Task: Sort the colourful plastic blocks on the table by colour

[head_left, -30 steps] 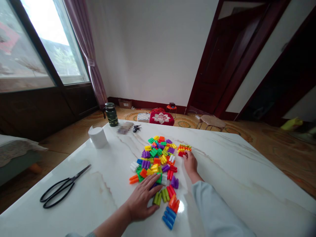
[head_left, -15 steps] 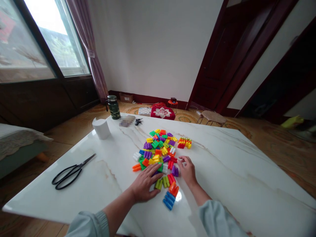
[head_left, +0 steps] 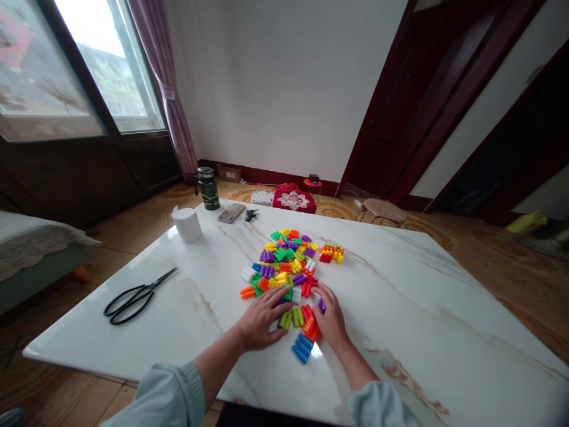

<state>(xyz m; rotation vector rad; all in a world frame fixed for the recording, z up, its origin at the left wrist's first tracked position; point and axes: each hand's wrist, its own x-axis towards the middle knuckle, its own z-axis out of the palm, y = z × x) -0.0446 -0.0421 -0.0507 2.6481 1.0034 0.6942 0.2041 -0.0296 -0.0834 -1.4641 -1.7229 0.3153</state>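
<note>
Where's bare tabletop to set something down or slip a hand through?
Widest: right side of the table, from the small block group and right hand out to the right edge. Smaller: between scissors and block pile, ahead-left of the left hand. Crowded: mid-table, with blocks between the hands; far-left corner, with flask, paper roll, phone, keys.

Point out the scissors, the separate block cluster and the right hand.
Scissors (head_left: 152, 286), head view: where blades meet handles.
Separate block cluster (head_left: 332, 253), head view: its middle.
Right hand (head_left: 331, 318), head view: back of the hand.
</note>
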